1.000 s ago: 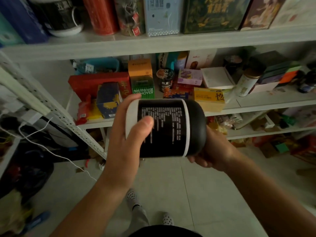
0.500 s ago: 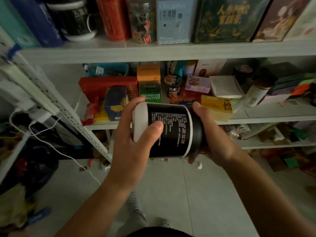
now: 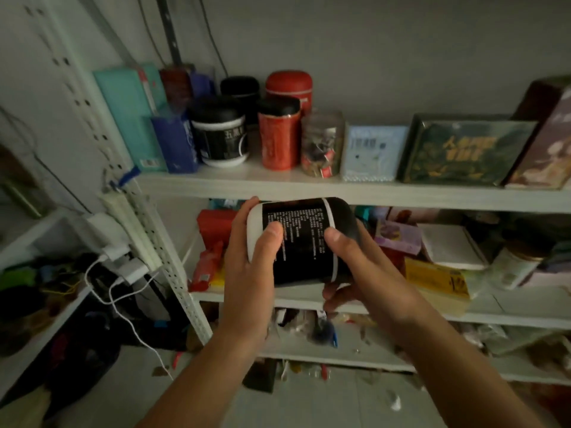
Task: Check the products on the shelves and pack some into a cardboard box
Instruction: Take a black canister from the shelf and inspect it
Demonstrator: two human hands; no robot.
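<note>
The black jar (image 3: 298, 242) lies sideways, long axis left-right, just below the front edge of the upper shelf (image 3: 309, 188) (label text faces camera). Both hands hold it, equally near: left hand (image 3: 250, 273) wraps the white base end, right hand (image 3: 361, 273) cups the black lid end, thumbs on label.

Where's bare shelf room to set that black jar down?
For the black jar: the middle shelf has a bare front patch, right of the yellow box, before the pale canister. The top shelf is crowded; only a narrow front strip is free.
</note>
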